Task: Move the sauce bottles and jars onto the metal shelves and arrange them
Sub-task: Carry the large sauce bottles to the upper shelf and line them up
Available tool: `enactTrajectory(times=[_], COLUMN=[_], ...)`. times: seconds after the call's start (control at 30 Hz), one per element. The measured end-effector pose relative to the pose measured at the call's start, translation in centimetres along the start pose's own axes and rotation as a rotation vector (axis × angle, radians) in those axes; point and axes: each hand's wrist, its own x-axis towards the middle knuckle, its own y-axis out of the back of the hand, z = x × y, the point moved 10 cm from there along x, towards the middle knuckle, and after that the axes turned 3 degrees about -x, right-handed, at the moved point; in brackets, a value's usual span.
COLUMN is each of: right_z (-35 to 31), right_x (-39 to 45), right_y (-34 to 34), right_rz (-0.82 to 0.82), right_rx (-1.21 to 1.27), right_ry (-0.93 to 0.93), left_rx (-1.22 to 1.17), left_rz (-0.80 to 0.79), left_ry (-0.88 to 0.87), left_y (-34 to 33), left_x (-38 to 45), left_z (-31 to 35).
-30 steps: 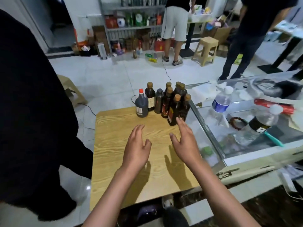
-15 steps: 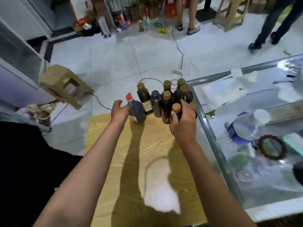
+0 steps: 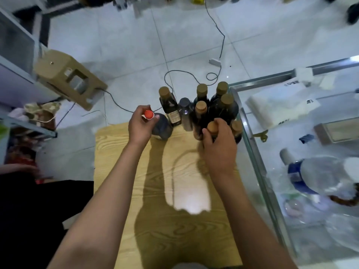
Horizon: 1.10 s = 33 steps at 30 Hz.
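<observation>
You were at the pick-up, both hands in among the sauce bottles (image 3: 202, 111) bunched at the far edge of the wooden table (image 3: 120, 152), hard against the glass counter (image 3: 250, 133). Your left hand (image 3: 140, 126) had its fingers and thumb curled round the neck of the red-capped bottle (image 3: 162, 126), the cap poking out between them. Your right hand (image 3: 219, 146) was wrapped over the nearest brown-capped bottle (image 3: 212, 127), fingers closed about its neck. Neither bottle looked clear of the table, so I judged this the grasp, with the lift to come. That lift called for a straight pull upward, since the right-hand bottle stood touching its neighbours and a sideways drag could topple them. The metal shelves weren't in view at all, so where these go I couldn't say. Your right palm hid that bottle's body, the labels were too blurred to read, and no jars showed anywhere.
</observation>
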Motion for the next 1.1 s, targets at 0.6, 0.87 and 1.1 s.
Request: enactTrajectory(times=[0.6, 0.87, 1.1], right_z=[-1.9, -0.9, 1.9], right_x=[-4.7, -12.0, -20.2], right_y=[-3.5, -3.2, 2.0], right_rz=[-0.084, -0.084, 0.006], right_rx=[-0.104, -0.276, -0.155], right_ry=[0.048, 0.055, -0.091], left_rx=[-0.274, -0.345, -0.332], left_rz=[-0.009, -0.044, -0.017], left_ry=[0.182, 0.079, 0.15], left_y=[-0.2, -0.2, -1.2], left_x=[-3.4, -12.0, -20.6], left_z=[-3.8, -3.3, -3.3])
